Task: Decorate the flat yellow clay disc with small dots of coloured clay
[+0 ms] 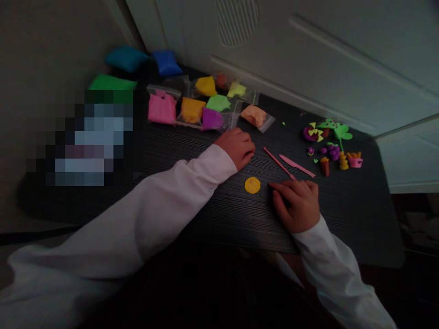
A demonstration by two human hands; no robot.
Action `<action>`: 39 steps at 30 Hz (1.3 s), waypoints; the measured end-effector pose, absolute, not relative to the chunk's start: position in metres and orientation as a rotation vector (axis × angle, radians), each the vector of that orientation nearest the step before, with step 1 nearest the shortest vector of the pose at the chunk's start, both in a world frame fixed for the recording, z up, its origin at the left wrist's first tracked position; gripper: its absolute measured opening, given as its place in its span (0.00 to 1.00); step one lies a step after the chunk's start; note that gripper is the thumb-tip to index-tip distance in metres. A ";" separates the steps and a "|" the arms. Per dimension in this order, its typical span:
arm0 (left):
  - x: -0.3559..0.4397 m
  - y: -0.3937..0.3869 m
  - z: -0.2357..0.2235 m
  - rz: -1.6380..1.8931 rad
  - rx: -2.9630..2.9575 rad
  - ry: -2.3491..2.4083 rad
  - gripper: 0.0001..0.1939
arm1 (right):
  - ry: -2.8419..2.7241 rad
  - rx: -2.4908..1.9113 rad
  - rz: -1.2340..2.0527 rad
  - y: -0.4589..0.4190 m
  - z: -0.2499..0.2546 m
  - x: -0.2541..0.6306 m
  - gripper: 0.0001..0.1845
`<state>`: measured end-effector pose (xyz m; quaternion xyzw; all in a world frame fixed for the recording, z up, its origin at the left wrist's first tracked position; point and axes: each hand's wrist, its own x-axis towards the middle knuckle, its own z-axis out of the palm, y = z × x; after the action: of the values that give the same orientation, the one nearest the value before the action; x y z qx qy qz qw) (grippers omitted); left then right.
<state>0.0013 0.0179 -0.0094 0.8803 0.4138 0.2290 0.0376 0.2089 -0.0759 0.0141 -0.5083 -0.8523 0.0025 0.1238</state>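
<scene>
A flat round yellow clay disc (252,185) with small pink marks lies on the dark table between my hands. My left hand (237,147) rests above and left of it, fingers curled under; whatever may be inside them is hidden. To the right of the disc, my right hand (297,204) lies palm down with thumb and index finger apart, the index fingertip close to the disc but not touching it. Just beyond the right hand are a thin pink stick tool (277,161) and a pink clay knife (297,166). The stick's lower end reaches the right hand's fingers.
Bags of coloured clay, including a pink bag (162,108) and a peach bag (254,115), stand along the back. Small clay figures, among them purple balls (332,151) and a pink cup (355,160), sit at right. A white panel (302,68) borders the table (212,219).
</scene>
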 end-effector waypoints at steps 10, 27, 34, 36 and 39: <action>0.002 0.018 -0.009 0.692 2.695 1.275 0.11 | -2.501 -1.459 0.000 -0.076 0.015 0.209 0.13; 0.002 0.018 -0.009 0.678 2.691 1.291 0.11 | -2.444 -1.475 -0.042 -0.073 0.015 0.216 0.15; 0.002 0.017 -0.008 0.662 2.698 1.290 0.12 | -2.470 -1.409 -0.148 -0.064 0.011 0.222 0.09; 0.002 0.017 -0.007 0.665 2.696 1.284 0.12 | -2.446 -1.449 -0.149 -0.063 0.011 0.218 0.09; 0.002 0.017 -0.008 0.670 2.685 1.287 0.11 | -2.410 -1.500 -0.140 -0.061 0.011 0.211 0.09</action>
<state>0.0021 0.0171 -0.0077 0.8788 0.4213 0.2195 0.0450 0.2105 -0.0614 0.0110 -0.5218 -0.8385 -0.0489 0.1490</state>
